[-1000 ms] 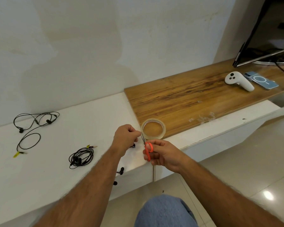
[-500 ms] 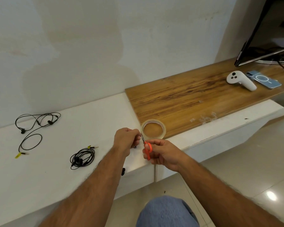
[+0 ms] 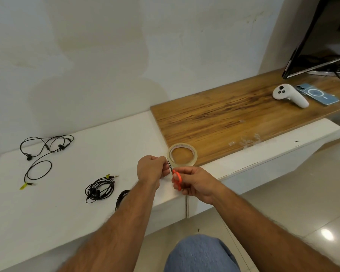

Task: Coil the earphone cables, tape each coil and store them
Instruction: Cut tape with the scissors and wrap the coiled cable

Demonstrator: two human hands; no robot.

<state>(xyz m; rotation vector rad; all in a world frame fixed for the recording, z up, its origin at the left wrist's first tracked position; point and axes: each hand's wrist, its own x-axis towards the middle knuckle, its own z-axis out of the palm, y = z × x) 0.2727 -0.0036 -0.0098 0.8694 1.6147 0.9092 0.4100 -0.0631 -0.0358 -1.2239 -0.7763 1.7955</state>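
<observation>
On the white ledge [image 3: 73,216], my left hand [image 3: 152,169] pinches what looks like a clear tape strip drawn from the tape roll [image 3: 192,154]; the strip is hard to make out. My right hand [image 3: 194,183] grips orange-handled scissors [image 3: 177,180], their blades pointing at my left fingertips. A coiled black earphone [image 3: 100,190] with a yellow-tagged plug lies left of my forearm. Another black coil [image 3: 122,197] peeks out from under my left forearm, mostly hidden. A loose, uncoiled earphone [image 3: 45,150] sprawls at the far left.
A wooden top [image 3: 234,118] runs to the right with tape scraps [image 3: 247,141], a white controller [image 3: 290,95], a phone [image 3: 318,94] and a screen's edge [image 3: 310,36]. The wall stands close behind. My knee [image 3: 200,254] is below, over a tiled floor.
Earbuds that dangled below my left hand over the ledge's front are gone from there; a black coil now shows under my left forearm. Both hands stay close together by the tape roll.
</observation>
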